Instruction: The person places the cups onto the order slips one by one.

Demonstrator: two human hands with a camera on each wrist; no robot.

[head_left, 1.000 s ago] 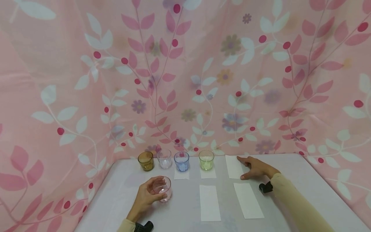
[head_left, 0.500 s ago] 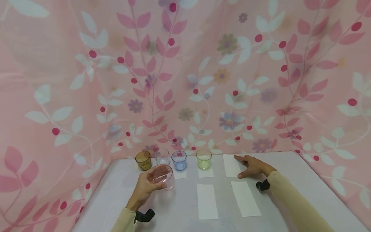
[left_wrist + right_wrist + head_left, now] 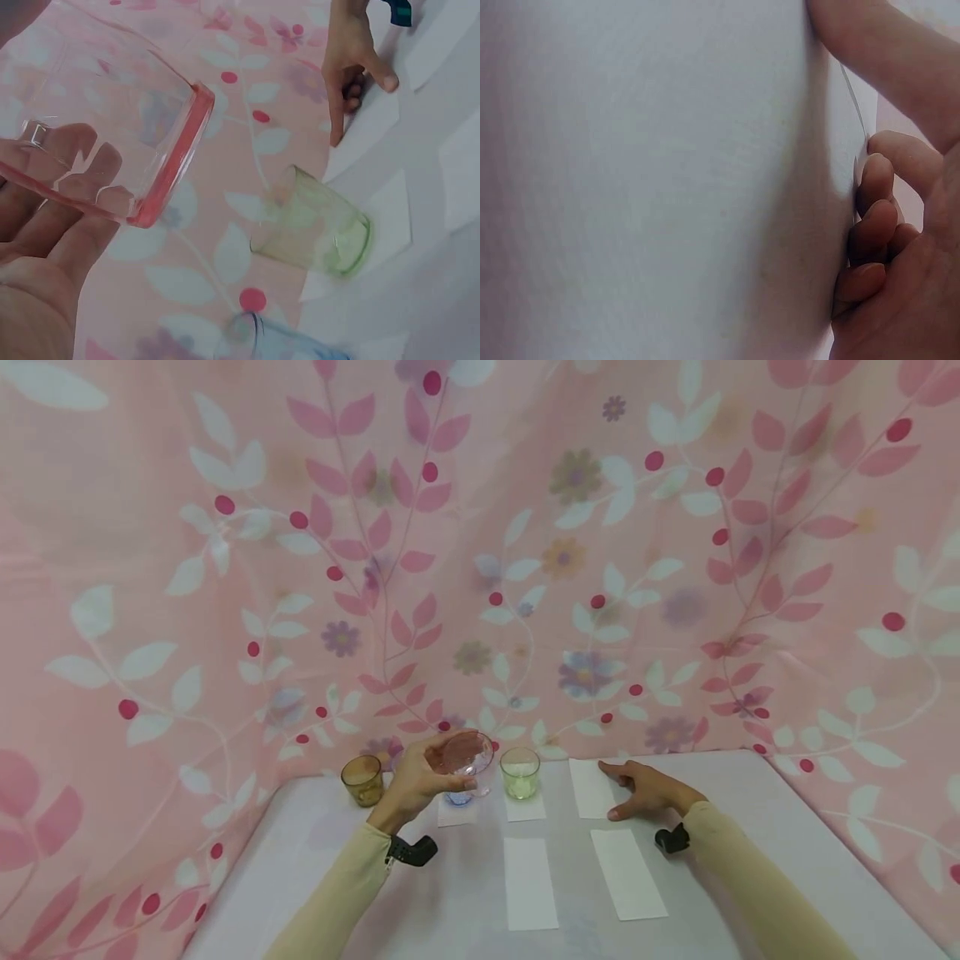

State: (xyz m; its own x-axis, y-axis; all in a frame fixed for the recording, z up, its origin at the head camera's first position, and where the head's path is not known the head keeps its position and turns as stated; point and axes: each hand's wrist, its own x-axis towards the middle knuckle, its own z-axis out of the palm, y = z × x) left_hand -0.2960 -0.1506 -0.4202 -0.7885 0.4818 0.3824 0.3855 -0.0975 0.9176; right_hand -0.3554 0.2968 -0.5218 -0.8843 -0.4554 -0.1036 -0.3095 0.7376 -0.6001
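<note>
My left hand point(image 3: 412, 779) grips a clear glass with a pink tint point(image 3: 481, 768), raised above the table and overlapping the blue glass point(image 3: 459, 797) in the head view. In the left wrist view, its pink rim point(image 3: 178, 161) stands out, with fingers wrapped behind the glass. A green glass point(image 3: 521, 777) stands upright on a white paper strip just right of it. My right hand point(image 3: 652, 789) rests at another white paper strip point(image 3: 587, 800), index finger and thumb extended to its right side; the remaining fingers are curled under, their tips against the surface in the right wrist view.
An amber glass point(image 3: 363, 782) stands at the back left of the white table point(image 3: 450, 893). A colourless glass beside it is mostly hidden by my left hand. Two more paper strips lie nearer, one left point(image 3: 531, 885) and one right point(image 3: 628, 875). A floral curtain point(image 3: 480, 568) hangs behind.
My left hand has lifted the pink glass and carried it forward and right, from the near left of the table to over the blue glass. The right hand stays at its strip.
</note>
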